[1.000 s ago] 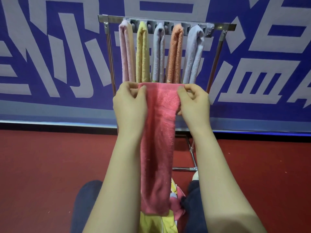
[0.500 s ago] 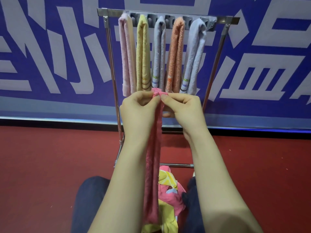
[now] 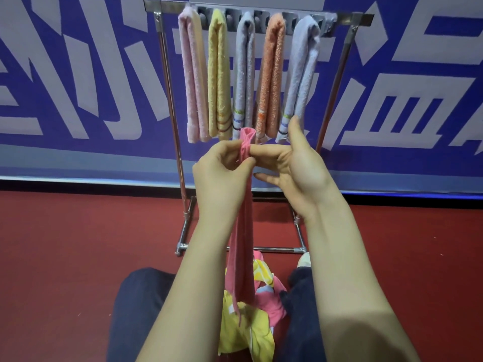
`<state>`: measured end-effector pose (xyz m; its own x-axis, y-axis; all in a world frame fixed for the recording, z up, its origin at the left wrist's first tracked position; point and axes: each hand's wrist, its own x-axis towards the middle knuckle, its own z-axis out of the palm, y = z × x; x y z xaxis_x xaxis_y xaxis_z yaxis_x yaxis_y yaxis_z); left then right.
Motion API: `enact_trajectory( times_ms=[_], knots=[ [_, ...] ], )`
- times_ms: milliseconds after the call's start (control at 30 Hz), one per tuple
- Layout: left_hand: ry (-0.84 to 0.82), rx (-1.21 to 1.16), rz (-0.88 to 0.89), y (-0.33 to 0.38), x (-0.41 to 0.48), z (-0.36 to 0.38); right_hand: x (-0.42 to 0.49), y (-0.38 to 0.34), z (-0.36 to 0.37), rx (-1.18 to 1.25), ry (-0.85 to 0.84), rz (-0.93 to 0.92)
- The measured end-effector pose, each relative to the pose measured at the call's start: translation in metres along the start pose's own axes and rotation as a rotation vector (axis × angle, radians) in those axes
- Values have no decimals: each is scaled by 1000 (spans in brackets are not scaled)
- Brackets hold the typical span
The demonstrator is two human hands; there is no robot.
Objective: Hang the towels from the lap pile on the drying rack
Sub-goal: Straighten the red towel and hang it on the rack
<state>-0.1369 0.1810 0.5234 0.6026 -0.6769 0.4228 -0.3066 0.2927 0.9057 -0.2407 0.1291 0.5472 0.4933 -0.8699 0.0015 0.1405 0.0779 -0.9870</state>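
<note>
Five hung towels: on the drying rack (image 3: 167, 74) at 12 o'clock, from left to right, hang a pale pink towel (image 3: 193, 82), a yellow towel (image 3: 219, 74), a grey towel (image 3: 244, 74), an orange towel (image 3: 271, 74) and a lavender towel (image 3: 300, 74). Each is folded over its own arm so that both halves hang evenly and air can pass between them.
Left hand: the left hand (image 3: 222, 176) is just below the hung row, and its fingers (image 3: 230, 146) are curled in a pinch on the rose towel near its top. It probably holds the cloth gathered narrow to match the slim hung ones.
Rose towel: the rose towel (image 3: 241, 244) is at the centre. A short bunch stands above the pinch, and the rest falls straight towards 6 o'clock, ending against the pile.
Lap pile: the lap pile (image 3: 245, 330) is at 6 o'clock between the knees. It is yellow and pink cloth kept within reach, so more remains to hang.
Right hand: the right hand (image 3: 295, 168) is at 1 o'clock from the pinch. Its fingers (image 3: 266, 152) lie straight and point towards 9 o'clock, the thumb is raised, and the fingertips meet the bunch without clasping it. They seem to steady or smooth the fold.
Free arm: the top bar at 1 o'clock, right of the lavender towel, looks unoccupied, though whether an arm is free there is hard to tell.
Next move: my judgement is that the gathered towel must be lifted to 12 o'clock and draped at its middle, or one half may slide off.
</note>
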Motion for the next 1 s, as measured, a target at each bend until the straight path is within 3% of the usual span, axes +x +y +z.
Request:
enact_trajectory(
  times_ms=[200,433,500,567,667,767,933,1000],
  knots=[
    [-17,-65,-45,-8,5,-1,3,8,-5,-19,-28,24],
    [-137,-339,-182,-12,14,-16,10,28,-13,-128,286,-153],
    [-165,-397,-205,-12,15,-18,14,33,-20,-24,210,-174],
    [-200,-453,-226,-11,17,-20,14,37,-26,120,25,-182],
    [-271,-475,-236,-8,17,-21,9,38,-25,125,-150,-140],
    [-292,-451,-214,-9,18,-21,6,35,-19,176,-88,-115],
    [-202,-289,-97,-19,19,-25,5,21,-12,-58,78,-301],
    [-240,-355,-113,-23,16,-27,2,12,-7,-111,102,-373]
  ],
)
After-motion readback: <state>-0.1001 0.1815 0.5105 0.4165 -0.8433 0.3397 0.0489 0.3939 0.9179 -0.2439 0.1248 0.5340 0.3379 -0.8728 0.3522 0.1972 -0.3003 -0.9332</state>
